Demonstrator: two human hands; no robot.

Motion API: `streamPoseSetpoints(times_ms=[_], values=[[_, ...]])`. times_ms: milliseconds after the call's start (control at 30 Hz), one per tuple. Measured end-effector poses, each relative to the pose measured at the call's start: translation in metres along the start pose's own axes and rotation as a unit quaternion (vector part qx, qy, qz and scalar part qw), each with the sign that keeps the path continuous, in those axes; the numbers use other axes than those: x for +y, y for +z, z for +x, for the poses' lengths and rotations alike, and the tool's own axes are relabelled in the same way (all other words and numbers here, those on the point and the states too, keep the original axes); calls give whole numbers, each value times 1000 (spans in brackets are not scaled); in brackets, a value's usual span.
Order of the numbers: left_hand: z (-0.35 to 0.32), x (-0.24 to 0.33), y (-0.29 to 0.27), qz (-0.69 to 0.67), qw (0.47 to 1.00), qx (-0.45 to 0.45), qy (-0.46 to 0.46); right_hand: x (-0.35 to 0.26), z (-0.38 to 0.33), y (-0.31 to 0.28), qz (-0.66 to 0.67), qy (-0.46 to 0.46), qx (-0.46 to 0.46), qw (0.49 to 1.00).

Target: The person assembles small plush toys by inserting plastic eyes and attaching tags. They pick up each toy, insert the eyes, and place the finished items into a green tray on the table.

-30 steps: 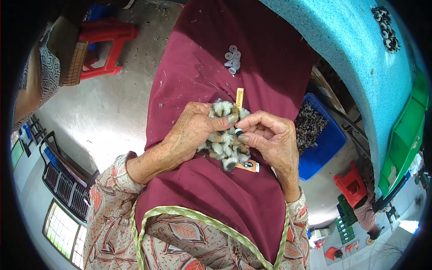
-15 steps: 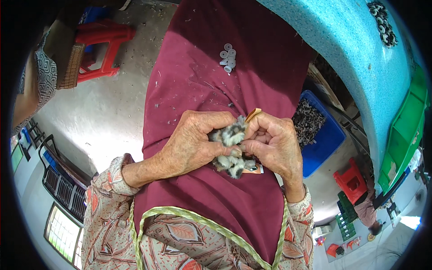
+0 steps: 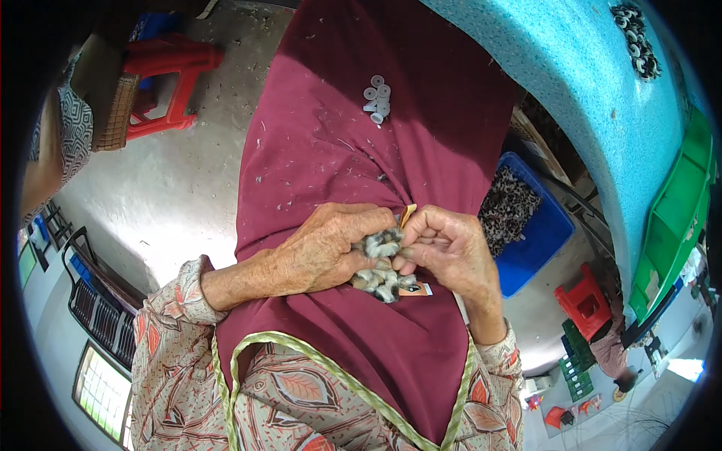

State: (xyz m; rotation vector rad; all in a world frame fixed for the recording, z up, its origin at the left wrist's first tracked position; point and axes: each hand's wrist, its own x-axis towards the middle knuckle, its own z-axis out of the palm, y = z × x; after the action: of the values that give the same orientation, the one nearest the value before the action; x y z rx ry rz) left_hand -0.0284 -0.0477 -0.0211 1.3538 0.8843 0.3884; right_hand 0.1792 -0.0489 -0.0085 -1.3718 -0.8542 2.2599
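Observation:
Over my lap, my left hand (image 3: 323, 246) is closed round a small furry plush piece (image 3: 383, 242) in grey, white and black, thumb and fingers pressing into it. My right hand (image 3: 451, 246) has its fingers curled in a pinch against the right side of the same piece; the fingertips are partly hidden. A narrow tan strip (image 3: 408, 214) sticks up between the two hands. Below the fur, a small printed card tag (image 3: 415, 289) lies against the maroon apron (image 3: 316, 143). Farther up on the apron sits a cluster of small white plastic discs (image 3: 378, 98).
A blue bin (image 3: 545, 240) of black-and-white pieces (image 3: 510, 207) stands to the right. Beyond it curves a speckled turquoise table (image 3: 571, 83) with dark and white small parts (image 3: 637, 41) and a green tray (image 3: 669, 225). Red stools (image 3: 180, 83) and another person's arm (image 3: 45, 165) are at left.
Both hands and the plush piece have shifted slightly, and the piece has turned in the fingers. The tan strip now stands more upright and shows less.

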Motion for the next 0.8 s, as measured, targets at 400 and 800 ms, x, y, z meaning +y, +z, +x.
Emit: streamPoseSetpoints(times_ms=[400,800], values=[[-17,9,-12,130,967,125,178,4,12,12,-46,-156,-19,986],[-53,9,-34,147,931,224,247,-9,-2,58,-110,-302,-111,940]])
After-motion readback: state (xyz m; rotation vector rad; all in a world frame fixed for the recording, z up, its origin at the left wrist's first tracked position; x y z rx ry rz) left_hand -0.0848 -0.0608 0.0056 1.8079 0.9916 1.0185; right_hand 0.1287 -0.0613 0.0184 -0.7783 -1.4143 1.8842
